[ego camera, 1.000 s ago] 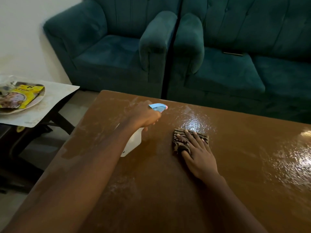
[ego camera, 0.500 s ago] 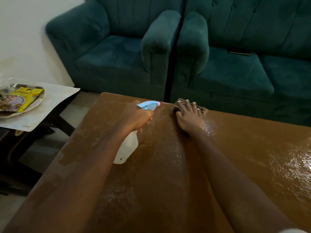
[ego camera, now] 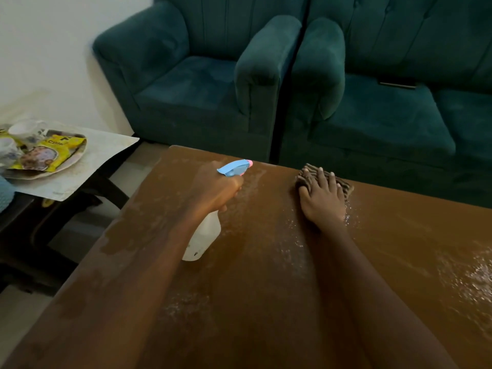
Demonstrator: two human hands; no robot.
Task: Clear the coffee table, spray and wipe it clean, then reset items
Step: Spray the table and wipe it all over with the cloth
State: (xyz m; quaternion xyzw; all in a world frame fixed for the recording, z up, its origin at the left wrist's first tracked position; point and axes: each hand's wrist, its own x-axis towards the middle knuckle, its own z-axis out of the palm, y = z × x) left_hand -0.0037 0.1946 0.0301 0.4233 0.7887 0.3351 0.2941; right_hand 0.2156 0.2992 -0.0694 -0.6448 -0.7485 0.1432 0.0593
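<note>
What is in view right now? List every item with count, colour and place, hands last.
Brown wooden coffee table: one, wet and streaked, foreground.
White plastic spray bottle with blue trigger head: one, above the table's left part.
Striped brown cleaning cloth: one, at the table's far edge.
Teal upholstered armchair: one, behind the table, left.
Teal upholstered sofa: one, behind the table, right.
Pale side table: one, far left.
Round tray: one, on the side table, holding yellow packets and pale cups.
Left hand: gripping the bottle.
Right hand: flat on the cloth.
</note>
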